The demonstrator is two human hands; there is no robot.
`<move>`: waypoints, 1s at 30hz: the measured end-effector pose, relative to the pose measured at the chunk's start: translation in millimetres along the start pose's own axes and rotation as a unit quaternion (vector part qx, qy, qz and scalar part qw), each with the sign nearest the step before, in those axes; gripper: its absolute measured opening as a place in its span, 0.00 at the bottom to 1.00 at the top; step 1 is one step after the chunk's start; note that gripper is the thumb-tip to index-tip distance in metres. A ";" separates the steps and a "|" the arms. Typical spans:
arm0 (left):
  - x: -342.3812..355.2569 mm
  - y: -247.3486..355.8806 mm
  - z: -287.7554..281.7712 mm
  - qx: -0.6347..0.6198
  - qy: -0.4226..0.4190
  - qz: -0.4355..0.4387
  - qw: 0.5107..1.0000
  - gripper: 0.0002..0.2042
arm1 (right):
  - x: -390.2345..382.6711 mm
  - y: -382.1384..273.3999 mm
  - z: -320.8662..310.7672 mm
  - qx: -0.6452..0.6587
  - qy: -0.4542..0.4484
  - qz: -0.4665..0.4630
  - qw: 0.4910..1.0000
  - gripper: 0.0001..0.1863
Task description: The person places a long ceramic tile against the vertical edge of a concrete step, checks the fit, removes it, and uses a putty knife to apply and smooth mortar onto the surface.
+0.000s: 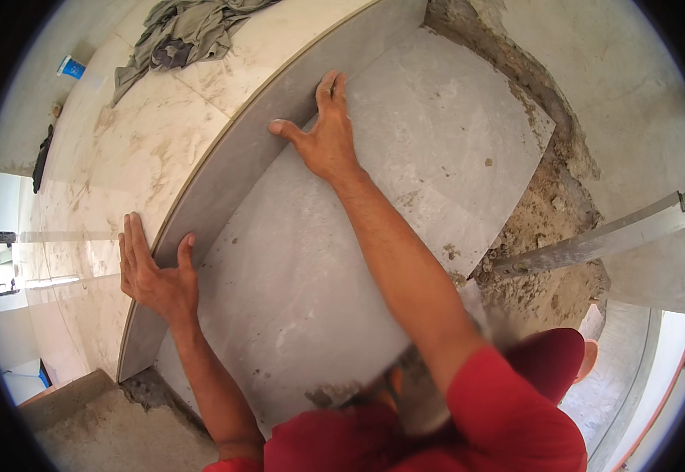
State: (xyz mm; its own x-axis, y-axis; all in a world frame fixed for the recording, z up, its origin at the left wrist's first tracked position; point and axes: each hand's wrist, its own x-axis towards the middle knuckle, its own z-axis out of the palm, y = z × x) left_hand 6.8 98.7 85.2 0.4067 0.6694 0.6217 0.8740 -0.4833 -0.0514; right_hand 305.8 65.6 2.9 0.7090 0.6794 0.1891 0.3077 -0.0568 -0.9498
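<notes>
A long grey tile strip (pixel 236 165) stands on edge along the side of a cream tiled ledge (pixel 165 118). My left hand (pixel 158 279) rests at its near end, fingers stretched over the top edge and thumb against the grey face. Farther along, my right hand (pixel 323 138) touches the same strip with thumb and fingers spread. Below the strip lies a large grey slab tile (pixel 303 252), marked with dusty smears and bits of mortar. Nothing loose is held in either hand.
A crumpled grey-green cloth (pixel 189 35) and a blue cup (pixel 71 68) sit on the ledge. Rough broken mortar (pixel 551 228) borders the slab at right, where a pale flat bar (pixel 594 240) slants in. My red-clothed knee (pixel 551 358) is at lower right.
</notes>
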 end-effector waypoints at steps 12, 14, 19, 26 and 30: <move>5.5 7.6 -4.3 -0.014 -0.004 0.003 1.000 0.28 | 14.2 -28.6 6.8 0.146 0.094 0.073 0.982 0.64; 6.3 8.1 -5.6 -0.013 -0.005 0.005 1.000 0.27 | 13.6 -31.6 6.2 0.170 0.105 0.049 0.979 0.63; 6.3 4.0 -9.0 -0.059 -0.016 0.006 0.998 0.28 | 11.9 -39.1 2.5 0.138 0.099 0.056 0.984 0.59; 6.2 4.4 -16.9 -0.025 -0.078 -0.013 0.997 0.41 | 10.1 -47.0 2.3 0.143 0.107 0.097 0.979 0.55; 7.3 6.8 -24.0 -0.005 -0.111 -0.028 0.993 0.45 | 10.5 -38.0 5.2 0.147 0.128 0.059 0.979 0.55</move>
State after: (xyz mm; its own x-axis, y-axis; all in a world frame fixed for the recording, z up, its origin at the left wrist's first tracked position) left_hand 9.2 86.8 108.1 0.4063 0.8029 0.4363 0.8949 -0.4461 -0.0124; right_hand 298.2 78.7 39.6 0.8759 0.4731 0.0951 0.0457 0.1148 -0.9923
